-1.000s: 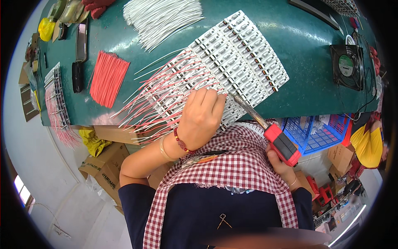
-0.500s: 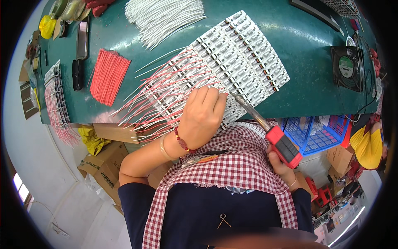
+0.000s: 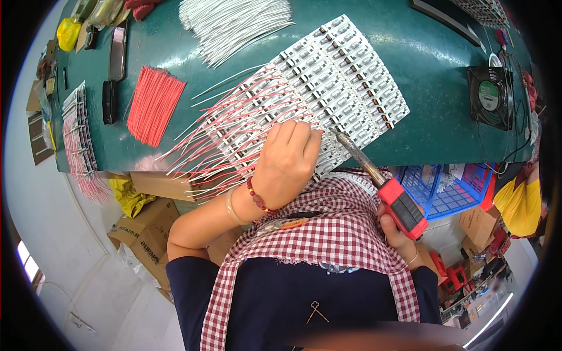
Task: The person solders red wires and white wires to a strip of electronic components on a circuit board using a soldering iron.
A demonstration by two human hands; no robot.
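Under the curled left hand (image 3: 285,155), hold unclear, circuit-board panel (image 3: 345,76), right hand (image 3: 396,233) gripping soldering iron (image 3: 380,183)

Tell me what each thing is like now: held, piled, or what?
White rectangular circuit-board panel: wires on its left part, none at upper right.
Red-and-black soldering iron with metal shaft: held in the bare right hand; hot or cold, can't tell.
Bare left hand: fingers curled over the panel.
Thin red wires: piled.
Thin white wires: piled.
Black square fan: on the table; spinning, can't tell.
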